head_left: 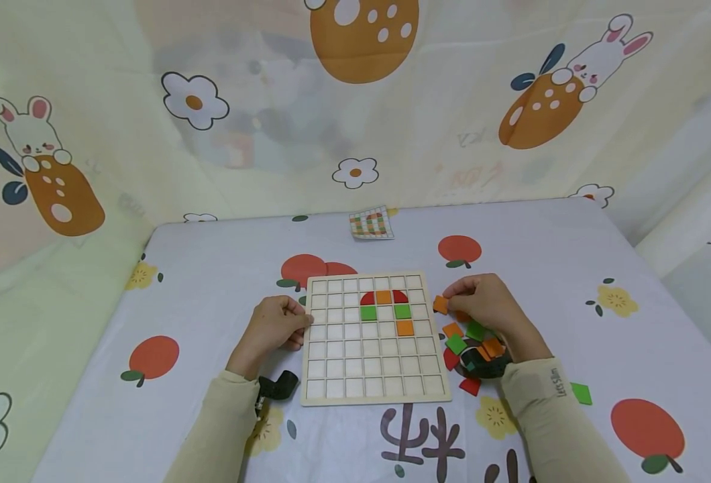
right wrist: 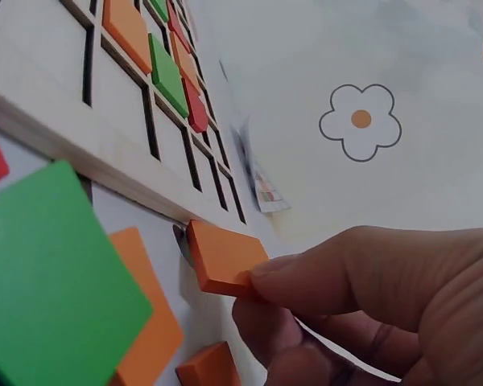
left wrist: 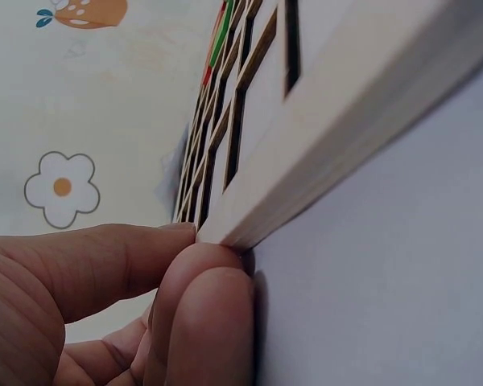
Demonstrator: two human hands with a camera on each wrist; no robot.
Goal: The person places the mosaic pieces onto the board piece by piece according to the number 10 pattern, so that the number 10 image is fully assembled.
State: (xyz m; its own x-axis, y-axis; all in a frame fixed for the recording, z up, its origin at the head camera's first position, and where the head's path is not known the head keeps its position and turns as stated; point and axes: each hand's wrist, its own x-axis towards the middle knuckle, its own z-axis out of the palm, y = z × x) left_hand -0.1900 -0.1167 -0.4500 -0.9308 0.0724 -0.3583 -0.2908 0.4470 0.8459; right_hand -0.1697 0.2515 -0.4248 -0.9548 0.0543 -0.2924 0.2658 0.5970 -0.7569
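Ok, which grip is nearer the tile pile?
Right grip: just beyond the tile pile, pinching an orange tile. Left grip: across the board, holding its left edge.

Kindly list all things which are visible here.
Board: one, pale wood, centre.
Board tiles: six (two red, two green, two orange), on board.
Held tile: one, orange, right of board.
Loose tiles: several, red, green, orange, right of board.
Outlying tile: one, green, right of loose tiles.
Card: one, multicoloured, beyond board.
Black objects: two, black, flanking board.
Cloth: one, pale, fruit-printed, under board.
Curtain: one, cream, rabbit-printed, behind.
Sleeves: two, beige, lower edge.
Left hand: one, gripping board edge.
Right hand: one, pinching held tile.
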